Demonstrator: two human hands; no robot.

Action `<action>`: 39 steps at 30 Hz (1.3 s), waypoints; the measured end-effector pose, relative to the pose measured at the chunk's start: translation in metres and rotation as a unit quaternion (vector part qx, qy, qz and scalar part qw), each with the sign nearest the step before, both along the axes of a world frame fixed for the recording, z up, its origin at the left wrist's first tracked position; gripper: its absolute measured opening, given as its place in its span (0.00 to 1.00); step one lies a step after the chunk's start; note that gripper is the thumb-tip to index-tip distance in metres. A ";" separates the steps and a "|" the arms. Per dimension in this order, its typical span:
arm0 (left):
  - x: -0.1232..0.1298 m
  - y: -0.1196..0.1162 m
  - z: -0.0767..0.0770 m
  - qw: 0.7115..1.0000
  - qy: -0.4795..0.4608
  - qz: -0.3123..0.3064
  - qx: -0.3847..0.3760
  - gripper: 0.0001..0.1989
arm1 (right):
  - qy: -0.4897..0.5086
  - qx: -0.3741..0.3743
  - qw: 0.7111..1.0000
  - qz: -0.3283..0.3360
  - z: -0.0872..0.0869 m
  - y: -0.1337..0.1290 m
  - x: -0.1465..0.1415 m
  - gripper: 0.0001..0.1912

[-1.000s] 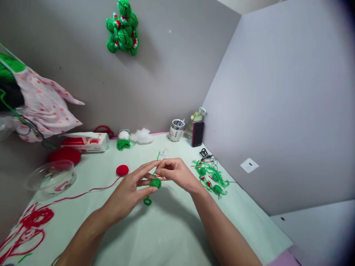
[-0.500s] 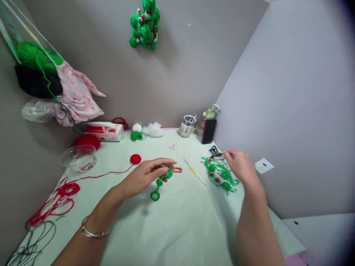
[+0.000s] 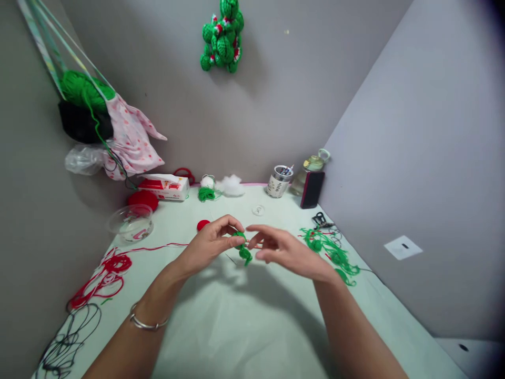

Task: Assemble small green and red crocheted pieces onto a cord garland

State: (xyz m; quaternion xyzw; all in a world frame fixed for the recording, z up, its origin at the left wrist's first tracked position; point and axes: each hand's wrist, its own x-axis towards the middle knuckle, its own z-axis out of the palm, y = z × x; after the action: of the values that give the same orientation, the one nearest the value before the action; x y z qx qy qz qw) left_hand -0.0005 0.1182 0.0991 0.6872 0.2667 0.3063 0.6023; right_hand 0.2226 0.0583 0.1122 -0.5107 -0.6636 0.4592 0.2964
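My left hand is closed, thumb and fingers pinching a small green crocheted piece above the table. The lower end of the piece hangs down in a curl. Close on its right is my right hand, fingers apart and slightly bent, with nothing visible in it. Between the hands, an orange-red item shows partly behind the right fingers; its full shape is hidden. A thin dark sliver lies below the left fingertips, too small to name. A red yarn ball sits just behind the left hand.
At right lie black-handled scissors and green crocheted pieces with loose ends. A phone, a pen tin and a bottle stand behind. Red yarn, a plastic bowl and a tissue pack are left.
My right hand has come from beside the scissors at the right to the green piece in my left hand, its fingers now spread. The view has swung slightly left.
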 end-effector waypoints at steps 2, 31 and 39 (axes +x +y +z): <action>-0.003 0.003 0.000 1.000 -0.006 0.012 0.008 0.11 | -0.009 -0.015 0.999 0.043 -0.009 0.003 -0.017 0.16; -0.019 0.013 -0.010 0.952 0.266 -0.150 0.040 0.17 | -0.530 -0.029 0.787 -0.315 -0.013 -0.013 0.153 0.19; -0.003 0.000 0.001 0.989 0.138 -0.050 0.014 0.13 | -0.157 0.105 0.936 -0.297 0.019 -0.022 0.125 0.22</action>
State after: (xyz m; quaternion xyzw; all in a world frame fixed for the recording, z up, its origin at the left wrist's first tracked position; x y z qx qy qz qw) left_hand -0.0032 0.1186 0.0996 0.7436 0.3081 0.1816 0.5650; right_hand 0.3471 0.0363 0.1307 -0.7159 -0.5643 0.1924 0.3633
